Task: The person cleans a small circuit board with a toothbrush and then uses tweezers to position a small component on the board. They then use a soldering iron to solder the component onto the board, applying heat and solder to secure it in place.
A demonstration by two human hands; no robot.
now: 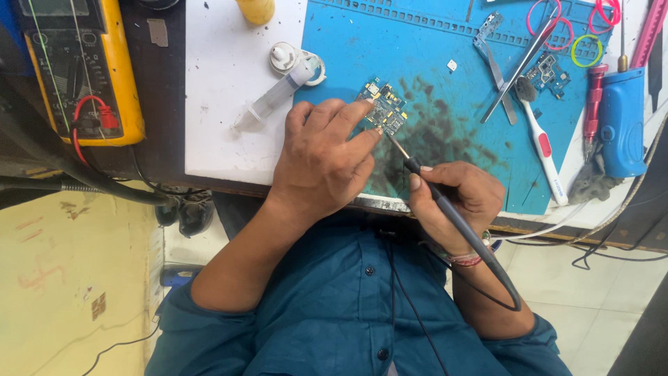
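- Your yellow multimeter (83,69) lies at the bench's top-left corner; its grey rectangular screen (54,7) is cut by the frame edge.

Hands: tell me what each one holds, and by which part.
The left hand pins the small circuit board by its near edge with its fingertips. The right hand grips the soldering iron on its dark handle, just behind the metal tip.
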